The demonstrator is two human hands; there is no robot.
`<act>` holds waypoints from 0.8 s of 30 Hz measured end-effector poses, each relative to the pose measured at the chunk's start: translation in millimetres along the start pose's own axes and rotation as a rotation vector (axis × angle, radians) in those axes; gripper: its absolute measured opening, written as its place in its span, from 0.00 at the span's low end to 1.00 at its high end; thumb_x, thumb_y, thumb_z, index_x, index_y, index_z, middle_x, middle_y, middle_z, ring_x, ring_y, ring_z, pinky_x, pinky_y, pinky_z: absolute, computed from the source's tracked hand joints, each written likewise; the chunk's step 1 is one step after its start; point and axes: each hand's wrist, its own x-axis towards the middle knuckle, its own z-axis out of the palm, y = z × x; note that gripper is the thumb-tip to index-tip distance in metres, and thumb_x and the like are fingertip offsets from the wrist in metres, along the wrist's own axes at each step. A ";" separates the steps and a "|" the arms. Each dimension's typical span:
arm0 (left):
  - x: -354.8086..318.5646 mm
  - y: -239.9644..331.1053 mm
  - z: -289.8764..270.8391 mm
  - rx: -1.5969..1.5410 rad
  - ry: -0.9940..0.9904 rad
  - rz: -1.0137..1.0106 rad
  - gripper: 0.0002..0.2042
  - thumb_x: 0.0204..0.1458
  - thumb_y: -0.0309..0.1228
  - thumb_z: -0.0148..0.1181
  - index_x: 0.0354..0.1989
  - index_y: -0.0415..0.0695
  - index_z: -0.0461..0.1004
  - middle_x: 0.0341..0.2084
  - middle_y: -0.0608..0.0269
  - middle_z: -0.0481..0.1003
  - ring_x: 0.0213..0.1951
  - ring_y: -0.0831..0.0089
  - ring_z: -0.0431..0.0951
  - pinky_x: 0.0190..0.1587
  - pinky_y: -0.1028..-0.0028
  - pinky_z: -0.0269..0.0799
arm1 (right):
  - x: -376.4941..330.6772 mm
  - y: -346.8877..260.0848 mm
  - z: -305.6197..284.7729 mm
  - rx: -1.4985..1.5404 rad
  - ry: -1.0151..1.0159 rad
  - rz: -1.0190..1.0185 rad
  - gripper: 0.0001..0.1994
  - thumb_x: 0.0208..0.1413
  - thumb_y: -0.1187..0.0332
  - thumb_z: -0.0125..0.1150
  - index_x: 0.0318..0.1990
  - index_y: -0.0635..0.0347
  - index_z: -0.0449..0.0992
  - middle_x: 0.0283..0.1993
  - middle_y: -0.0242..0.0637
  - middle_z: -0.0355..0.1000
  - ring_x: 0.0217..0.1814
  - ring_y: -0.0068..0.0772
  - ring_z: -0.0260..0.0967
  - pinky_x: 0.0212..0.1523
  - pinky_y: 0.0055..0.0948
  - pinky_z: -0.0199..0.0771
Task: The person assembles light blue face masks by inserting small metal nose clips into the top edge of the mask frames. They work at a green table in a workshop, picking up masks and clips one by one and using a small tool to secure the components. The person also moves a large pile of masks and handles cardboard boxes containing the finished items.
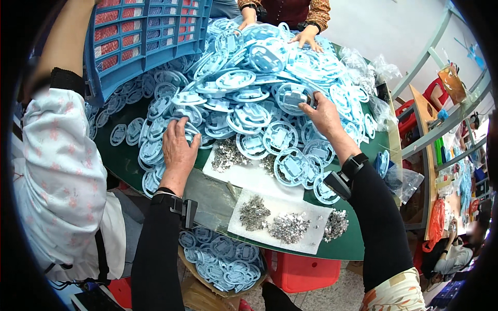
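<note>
A large heap of light-blue round plastic parts [241,80] covers the green table. At its right side my right hand [326,118] pinches one round plastic part [292,97] between thumb and fingers; a darker grey block shape shows at that part's middle. My left hand [179,147] rests on the left front of the heap, thumb apart from the fingers, touching the parts beneath without a visible grip. Between my hands, near the table's front edge, small silvery metal pieces [289,228] lie in little piles on white foam sheets [311,241].
Across the heap, another person's hands [307,37] touch the parts. A person at left, in a pale sleeve [67,171], is beside a tilted blue crate [145,31]. Below the table edge stand a box of similar parts [223,262] and a red stool [306,272].
</note>
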 end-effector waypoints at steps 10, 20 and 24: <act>-6.1 4.8 -9.6 0.008 -0.007 0.075 0.39 0.45 0.34 0.75 0.66 0.51 0.61 0.60 0.49 0.63 0.63 0.50 0.63 0.64 0.53 0.60 | -14.9 -6.7 -4.6 -0.212 0.060 -0.056 0.24 0.49 0.54 0.76 0.41 0.63 0.73 0.36 0.51 0.78 0.40 0.55 0.77 0.40 0.46 0.74; -18.1 10.6 -19.2 0.077 -0.053 0.018 0.38 0.42 0.33 0.77 0.63 0.52 0.63 0.57 0.51 0.62 0.61 0.50 0.64 0.63 0.53 0.61 | -38.2 7.6 -7.3 -0.211 -0.072 0.029 0.21 0.48 0.61 0.75 0.45 0.58 0.72 0.36 0.45 0.79 0.40 0.51 0.78 0.39 0.47 0.74; -22.2 8.4 -17.9 0.067 -0.051 0.048 0.37 0.41 0.33 0.77 0.62 0.51 0.64 0.57 0.51 0.63 0.61 0.50 0.64 0.63 0.53 0.61 | -46.4 16.9 -13.1 -0.223 -0.126 0.015 0.22 0.46 0.65 0.74 0.48 0.63 0.75 0.33 0.44 0.79 0.36 0.46 0.78 0.38 0.42 0.75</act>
